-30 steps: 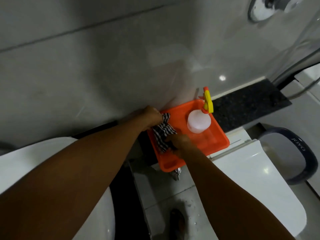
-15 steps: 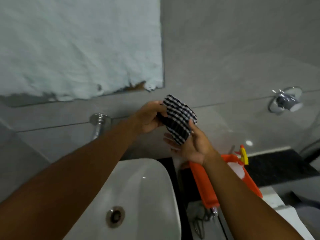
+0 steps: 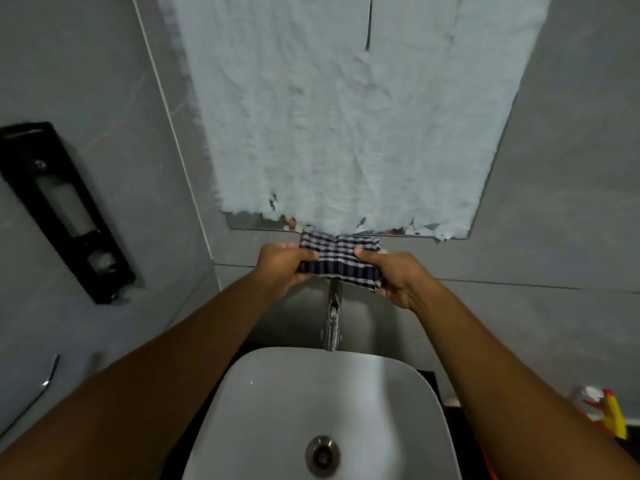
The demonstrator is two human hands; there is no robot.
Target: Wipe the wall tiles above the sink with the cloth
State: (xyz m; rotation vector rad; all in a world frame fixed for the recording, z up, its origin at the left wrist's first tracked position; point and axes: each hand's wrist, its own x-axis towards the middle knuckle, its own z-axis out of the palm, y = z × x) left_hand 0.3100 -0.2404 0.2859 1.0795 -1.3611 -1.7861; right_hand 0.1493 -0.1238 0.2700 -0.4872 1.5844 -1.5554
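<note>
A folded dark-and-white checked cloth (image 3: 337, 262) is held flat in front of the grey wall tiles (image 3: 519, 258), just under the mirror's lower edge. My left hand (image 3: 282, 266) grips its left end and my right hand (image 3: 393, 277) grips its right end. Both hands are above the chrome tap (image 3: 333, 320) and the white sink (image 3: 322, 410). I cannot tell whether the cloth touches the tiles.
Pale paper covers most of the mirror (image 3: 346, 116) above the hands. A black dispenser (image 3: 65, 209) hangs on the left wall. A spray bottle's yellow and red trigger (image 3: 611, 415) shows at the right edge beside the sink.
The cloth came out of the orange tray and up in front of the wall over the sink. My view swung left from the tray to the sink and mirror.
</note>
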